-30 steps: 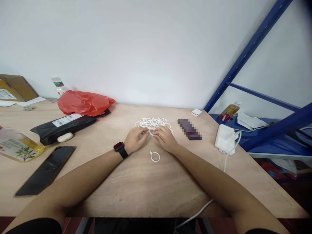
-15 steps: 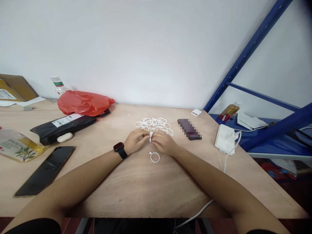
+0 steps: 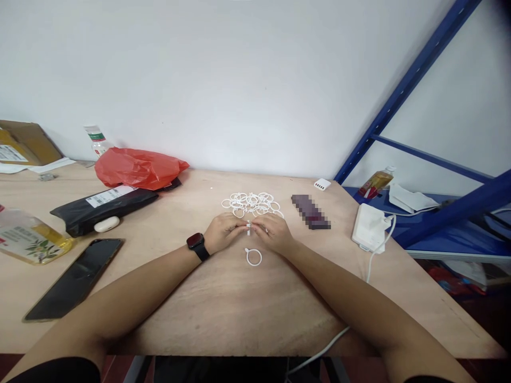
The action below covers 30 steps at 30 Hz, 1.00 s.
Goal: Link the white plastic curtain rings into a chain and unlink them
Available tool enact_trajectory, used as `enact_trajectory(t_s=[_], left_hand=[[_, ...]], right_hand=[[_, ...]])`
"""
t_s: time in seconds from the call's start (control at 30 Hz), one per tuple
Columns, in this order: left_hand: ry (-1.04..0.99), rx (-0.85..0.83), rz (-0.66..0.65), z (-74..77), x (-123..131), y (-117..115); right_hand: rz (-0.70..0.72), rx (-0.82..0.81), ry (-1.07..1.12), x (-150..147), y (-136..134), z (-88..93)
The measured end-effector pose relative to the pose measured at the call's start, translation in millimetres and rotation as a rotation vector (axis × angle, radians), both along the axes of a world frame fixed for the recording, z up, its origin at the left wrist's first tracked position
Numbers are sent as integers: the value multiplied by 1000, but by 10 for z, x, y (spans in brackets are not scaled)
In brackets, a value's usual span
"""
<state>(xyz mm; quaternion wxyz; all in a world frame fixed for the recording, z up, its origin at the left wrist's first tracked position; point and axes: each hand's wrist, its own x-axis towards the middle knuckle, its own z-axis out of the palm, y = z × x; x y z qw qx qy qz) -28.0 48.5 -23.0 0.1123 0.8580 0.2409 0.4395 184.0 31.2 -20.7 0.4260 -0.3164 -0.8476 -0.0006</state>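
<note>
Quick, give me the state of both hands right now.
Left hand: fingers pinched on a small white ring, shared with the other hand.
Right hand: fingers pinched on the same ring from the opposite side.

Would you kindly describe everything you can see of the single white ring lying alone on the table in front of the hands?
The single white ring is a thin, closed hoop, apparently plastic, with a small tab at its upper left. It lies flat on the wooden table, just nearer the person than the left hand and right hand. Nothing touches it but the table; it sits apart from the pile of rings beyond the hands.
</note>
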Motion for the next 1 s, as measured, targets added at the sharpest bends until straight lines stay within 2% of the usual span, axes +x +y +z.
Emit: enact_trajectory(t_s=[0.43, 0.63, 0.7, 0.8, 0.9, 1.0], left_hand=[[69, 82, -25, 18, -11, -24], [75, 67, -23, 25, -9, -16], [65, 44, -8, 49, 0, -19], [77, 45, -39, 86, 11, -31], [134, 56, -126, 94, 18, -45], [230, 34, -262, 80, 32, -61]], right_hand=[[59, -2, -86, -18, -28, -9], [53, -72, -61, -15, -9, -24], [-7, -95, 3, 6, 29, -32], [-173, -109, 62, 69, 111, -44], [-280, -173, -7, 147, 184, -65], [-318, -238, -74, 198, 223, -95]])
